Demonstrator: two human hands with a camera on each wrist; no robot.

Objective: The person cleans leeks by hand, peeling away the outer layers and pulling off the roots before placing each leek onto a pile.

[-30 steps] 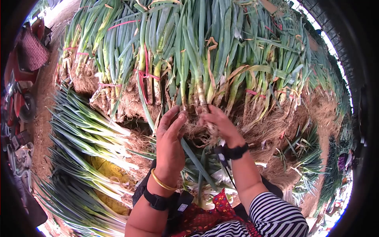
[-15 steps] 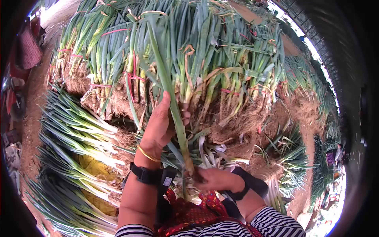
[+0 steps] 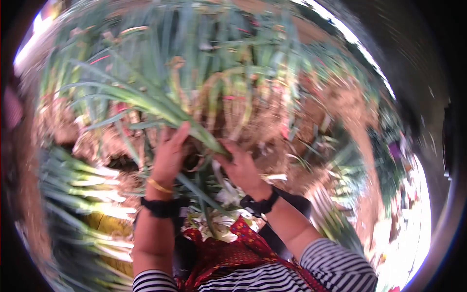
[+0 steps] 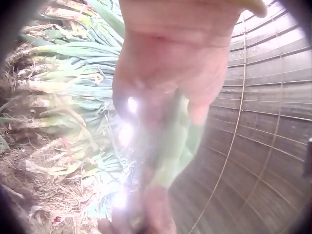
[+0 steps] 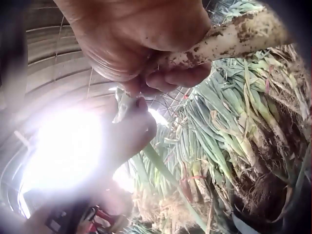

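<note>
Both hands hold one green onion (image 3: 168,109), its leaves slanting up and to the left in the head view. My right hand (image 3: 242,168) grips its pale stalk; in the right wrist view the dirt-specked white end (image 5: 239,39) sticks out past the fist. Farther along, my left hand (image 3: 168,155) grips it by the green part, with the thumb up against the leaves. The left wrist view shows green leaf (image 4: 180,141) running out from under the left palm. Leaves and white trimmings (image 3: 221,194) lie below the hands.
Upright bunches of green onions (image 3: 228,63), some with red ties, stand in a row beyond the hands, roots toward me. Cleaner ones (image 3: 80,170) lie stacked on the left, near something yellow (image 3: 104,224). Another bundle (image 3: 335,214) lies on the right.
A green onion has come out from the row into both hands. Its root end was down near the lap; now it is raised and the leaves tilt left. The head view has swung right.
</note>
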